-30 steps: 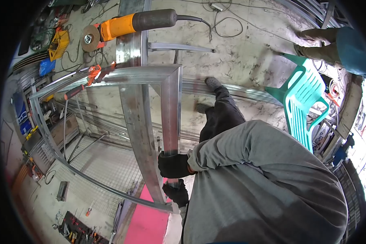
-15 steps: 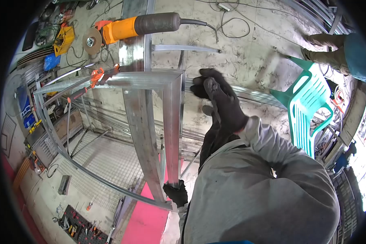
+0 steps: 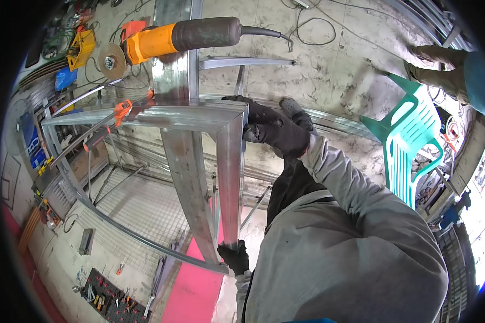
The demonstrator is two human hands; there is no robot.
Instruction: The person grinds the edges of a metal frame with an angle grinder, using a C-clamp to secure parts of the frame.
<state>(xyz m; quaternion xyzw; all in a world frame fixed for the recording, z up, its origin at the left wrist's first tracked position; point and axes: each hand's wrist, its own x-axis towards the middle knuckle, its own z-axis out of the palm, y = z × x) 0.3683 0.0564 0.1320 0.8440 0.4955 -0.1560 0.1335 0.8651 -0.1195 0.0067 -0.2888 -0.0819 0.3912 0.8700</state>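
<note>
A welded-looking frame of square steel tube (image 3: 230,177) rests across a wide metal beam (image 3: 186,183). My right hand (image 3: 277,129), in a dark glove, is closed on the frame's upper right corner, with some fingers hidden behind the tube. Lower down, my left hand (image 3: 234,257), also gloved, wraps round the lower end of the same side tube. An orange-handled bar clamp (image 3: 123,112) lies along the frame's upper side. Beyond the corner, an orange and black angle grinder (image 3: 180,40) with a disc sits on the beam; neither hand touches it.
A green plastic chair (image 3: 412,129) lies to the right, with another person's legs (image 3: 442,70) near it. A wire mesh panel (image 3: 140,199), a pink board (image 3: 191,290) and a black tool tray (image 3: 110,299) are below. The grinder's cord (image 3: 267,31) trails right.
My right hand has moved left from open air and taken hold of the frame's corner. My left hand stays on the tube. The view has shifted slightly.
</note>
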